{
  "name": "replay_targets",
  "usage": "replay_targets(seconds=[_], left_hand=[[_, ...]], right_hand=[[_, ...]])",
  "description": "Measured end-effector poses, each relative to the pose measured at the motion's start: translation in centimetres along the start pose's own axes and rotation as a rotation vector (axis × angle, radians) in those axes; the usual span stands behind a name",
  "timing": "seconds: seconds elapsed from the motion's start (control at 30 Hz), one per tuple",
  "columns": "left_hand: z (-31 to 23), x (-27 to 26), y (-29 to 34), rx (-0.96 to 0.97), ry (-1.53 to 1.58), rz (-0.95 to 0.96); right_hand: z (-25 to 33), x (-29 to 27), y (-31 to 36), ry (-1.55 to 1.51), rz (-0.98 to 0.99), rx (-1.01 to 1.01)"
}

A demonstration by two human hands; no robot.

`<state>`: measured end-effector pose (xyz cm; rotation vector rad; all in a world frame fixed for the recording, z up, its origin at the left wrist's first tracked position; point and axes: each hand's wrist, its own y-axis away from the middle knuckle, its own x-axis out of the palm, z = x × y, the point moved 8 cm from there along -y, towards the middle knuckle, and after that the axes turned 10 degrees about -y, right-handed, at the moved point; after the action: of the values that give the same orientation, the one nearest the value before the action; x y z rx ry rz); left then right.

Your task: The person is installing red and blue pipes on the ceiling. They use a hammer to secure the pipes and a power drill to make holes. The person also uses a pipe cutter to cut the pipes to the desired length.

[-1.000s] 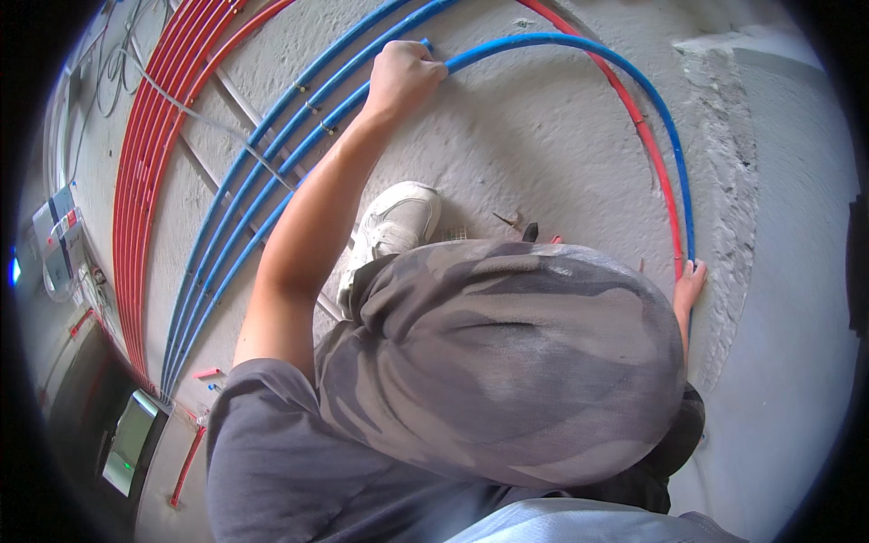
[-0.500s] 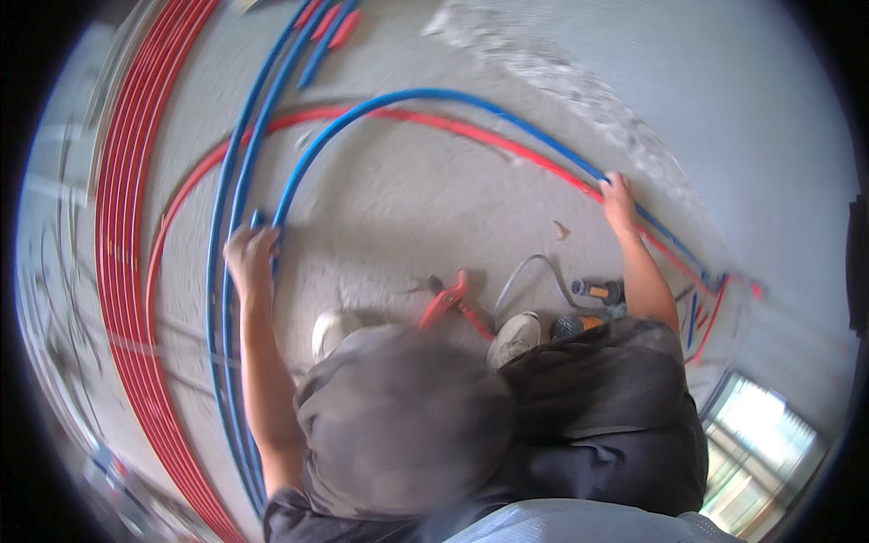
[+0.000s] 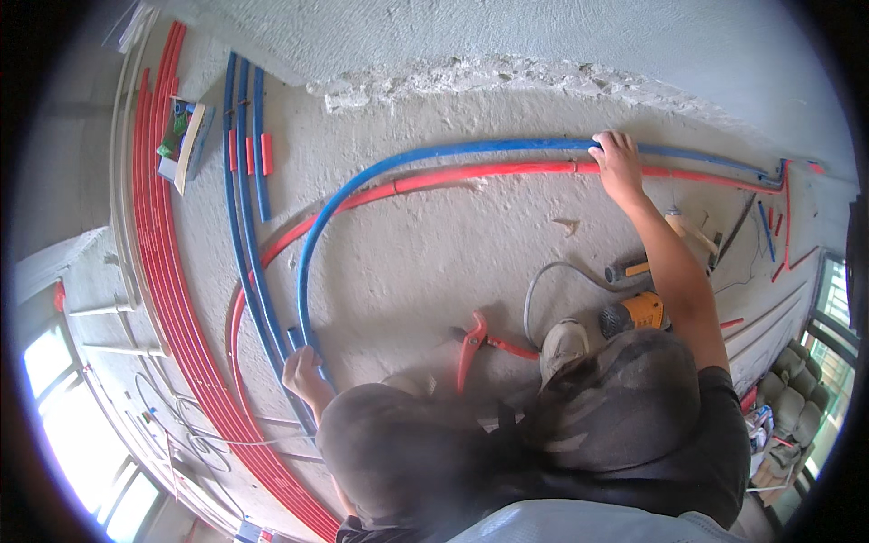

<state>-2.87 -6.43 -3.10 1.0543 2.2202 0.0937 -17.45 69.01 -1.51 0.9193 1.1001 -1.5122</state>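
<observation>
Head view: the curved blue pipe [image 3: 489, 146] arcs through twelve o'clock, the right hand [image 3: 615, 163] gripping its nearly nine-to-three stretch at two, the left hand [image 3: 306, 376] its lower leg at eight

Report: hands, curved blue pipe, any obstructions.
Left hand at curved blue pipe, right hand gripping it farther along. Pipe crosses curved red pipe. Red cutter touches neither.

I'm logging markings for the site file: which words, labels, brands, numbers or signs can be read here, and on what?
None can be read.
Curved blue pipe and red pipe beside it: no legible print.
Orange-and-black tool: any marking is too small to read.
Blue-and-white item, lower right: too small and blurred to read.
</observation>
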Motion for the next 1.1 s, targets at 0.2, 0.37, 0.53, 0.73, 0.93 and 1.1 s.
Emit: replay_targets(seconds=[0.2,0.37,0.53,0.73,0.93,1.1], left_hand=[[1.6,-1.0,-0.8,0.291,-0.192,0.040],[2.7,-1.9,-1.6,0.480,-0.499,0.146],[-1.1,0.2,0.5,0.617,-0.660,0.234],[0.4,-0.9,0.8,0.031,-0.147,-0.069],[-1.7,-0.1,1.6,1.023,-0.790,0.099],[4.8,-2.7,-3.4,0.470,-0.610,0.158]], right_hand=[[-0.3,-0.1,0.2,0.016,0.005,0.055],[0.0,-0.5,0.3,-0.001,-0.027,0.026],[1.8,-0.4,-0.5,-0.064,0.013,-0.134],[2.4,0.8,-1.6,-0.174,0.133,-0.190],[2.0,0.3,-1.4,-0.130,0.074,-0.121],[2.8,0.2,-1.5,-0.129,0.042,-0.103]])
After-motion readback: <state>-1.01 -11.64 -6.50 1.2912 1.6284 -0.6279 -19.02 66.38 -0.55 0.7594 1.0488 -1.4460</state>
